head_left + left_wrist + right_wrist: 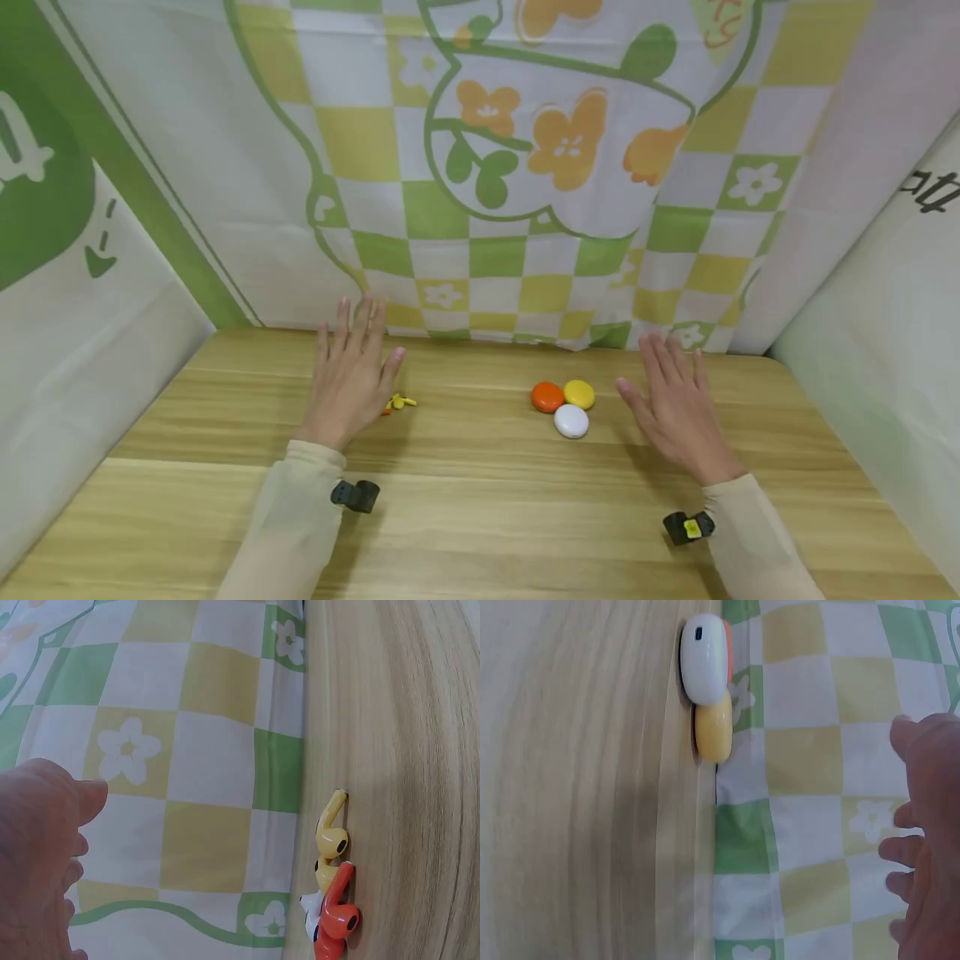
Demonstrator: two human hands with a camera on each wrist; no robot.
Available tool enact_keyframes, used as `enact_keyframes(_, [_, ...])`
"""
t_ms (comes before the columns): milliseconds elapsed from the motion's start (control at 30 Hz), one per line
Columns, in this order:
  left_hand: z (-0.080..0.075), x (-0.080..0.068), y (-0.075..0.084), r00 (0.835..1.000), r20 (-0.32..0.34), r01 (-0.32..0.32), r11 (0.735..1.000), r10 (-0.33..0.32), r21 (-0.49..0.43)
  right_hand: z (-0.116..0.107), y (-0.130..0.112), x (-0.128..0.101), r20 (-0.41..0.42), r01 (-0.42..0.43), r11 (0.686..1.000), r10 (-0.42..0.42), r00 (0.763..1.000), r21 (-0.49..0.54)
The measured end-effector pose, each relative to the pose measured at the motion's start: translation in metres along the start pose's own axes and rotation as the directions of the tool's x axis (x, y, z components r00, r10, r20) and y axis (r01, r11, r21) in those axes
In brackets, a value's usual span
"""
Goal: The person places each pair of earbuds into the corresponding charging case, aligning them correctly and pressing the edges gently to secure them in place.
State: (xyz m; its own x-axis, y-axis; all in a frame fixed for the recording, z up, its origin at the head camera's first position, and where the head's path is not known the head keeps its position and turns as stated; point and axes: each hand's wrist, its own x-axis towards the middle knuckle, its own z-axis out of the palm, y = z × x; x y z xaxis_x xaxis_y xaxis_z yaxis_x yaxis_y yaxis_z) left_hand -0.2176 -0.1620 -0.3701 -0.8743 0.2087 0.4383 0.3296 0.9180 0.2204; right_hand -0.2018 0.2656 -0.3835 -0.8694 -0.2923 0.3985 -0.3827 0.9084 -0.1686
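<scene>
Wooden table (480, 517), checked cloth behind | left hand (351, 379) flat, fingers spread, beside loose earbuds (397, 403) | right hand (678, 408) flat, empty, near three closed cases (564, 407) clustered mid-table.

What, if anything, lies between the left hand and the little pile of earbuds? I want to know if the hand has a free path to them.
Nothing visible does. The earbuds lie on bare table just beside the left hand, close to its thumb, with no other thing between them. The three round cases sit farther off, nearer the right hand.
</scene>
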Motion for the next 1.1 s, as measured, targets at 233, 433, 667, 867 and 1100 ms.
enact_keyframes(233, [0.003,0.002,0.004,1.000,0.022,-0.008,0.999,0.009,-0.047,0.006,-0.012,-0.002,0.040,-0.019,0.997,0.016,0.999,0.069])
enact_keyframes(433, [0.008,0.003,0.010,0.999,0.048,-0.021,0.997,0.025,-0.071,0.014,-0.025,-0.001,0.134,-0.097,0.979,0.073,0.988,0.180])
enact_keyframes(667, [0.015,0.004,0.017,0.995,0.072,-0.064,0.992,0.073,-0.113,0.023,-0.033,-0.001,0.250,-0.221,0.940,0.156,0.956,0.259])
enact_keyframes(867, [0.020,0.004,0.026,0.989,0.133,-0.044,0.987,0.065,-0.153,0.028,-0.040,0.002,0.314,-0.302,0.916,0.214,0.925,0.264])
enact_keyframes(1100, [0.020,0.002,0.035,0.977,0.204,-0.025,0.983,0.062,-0.180,0.035,-0.046,0.009,0.297,-0.316,0.927,0.249,0.922,0.201])
